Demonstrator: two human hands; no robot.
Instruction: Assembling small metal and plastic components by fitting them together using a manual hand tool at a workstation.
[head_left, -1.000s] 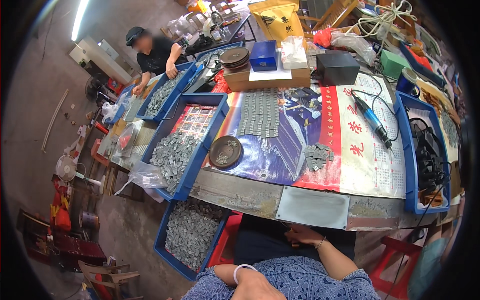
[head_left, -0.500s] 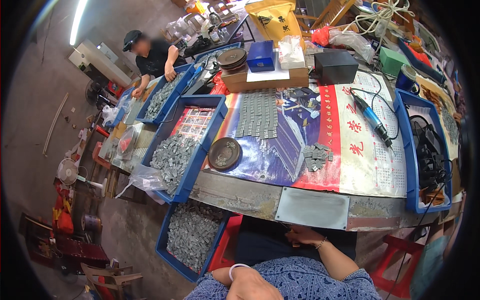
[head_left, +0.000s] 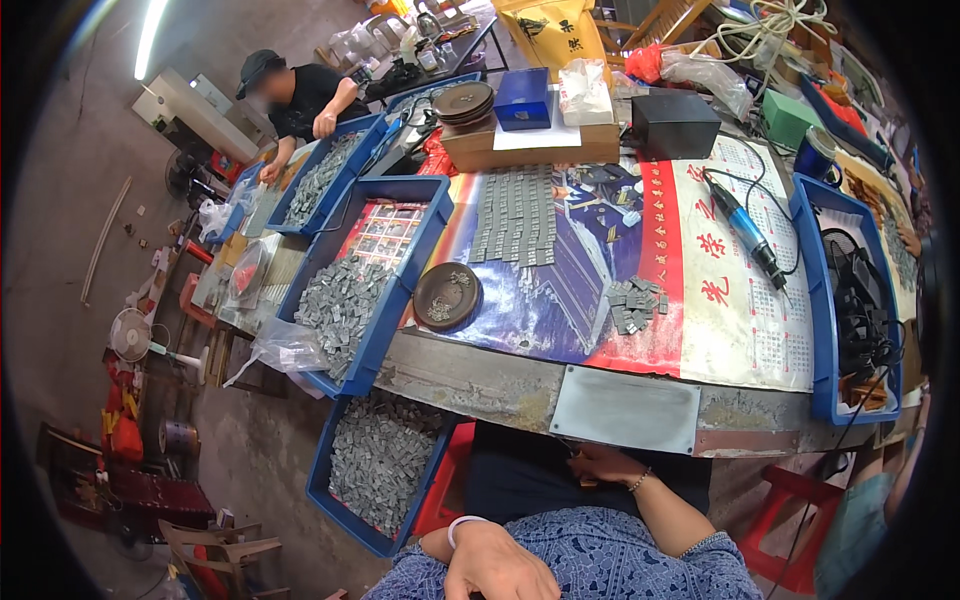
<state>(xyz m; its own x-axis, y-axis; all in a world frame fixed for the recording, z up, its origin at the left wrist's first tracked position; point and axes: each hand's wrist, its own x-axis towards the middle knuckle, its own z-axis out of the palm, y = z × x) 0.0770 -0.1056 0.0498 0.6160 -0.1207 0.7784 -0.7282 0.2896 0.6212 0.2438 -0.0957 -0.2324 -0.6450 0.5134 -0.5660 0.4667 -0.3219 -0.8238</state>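
Note:
My left hand (head_left: 500,565), with a white bangle at the wrist, lies against my blue patterned shirt (head_left: 590,545) at the lower edge. Its back faces up, and the fingertips run out of the picture. Over my dark lap, just under the table edge, my right hand (head_left: 608,465) is closed, a beaded bracelet on its wrist. A thin dark tip and a small golden-brown bit show at its fingers; what they belong to I cannot make out. Nearest above it is a grey metal plate (head_left: 626,408) on the table edge. Small grey rectangular pieces (head_left: 636,305) lie in a loose heap beyond.
Blue trays of grey pieces stand at left, one low (head_left: 385,465), one on the table (head_left: 340,310). Beside them sits a round brown dish (head_left: 447,297). Grey pieces form rows (head_left: 515,218). A corded rotary tool (head_left: 748,235) lies right. A co-worker (head_left: 300,100) reaches into another tray.
My left hand has come further into view, its fingers showing more. My right hand stays nearly in place. The co-worker at far left has shifted slightly, and the whole view has tilted a little.

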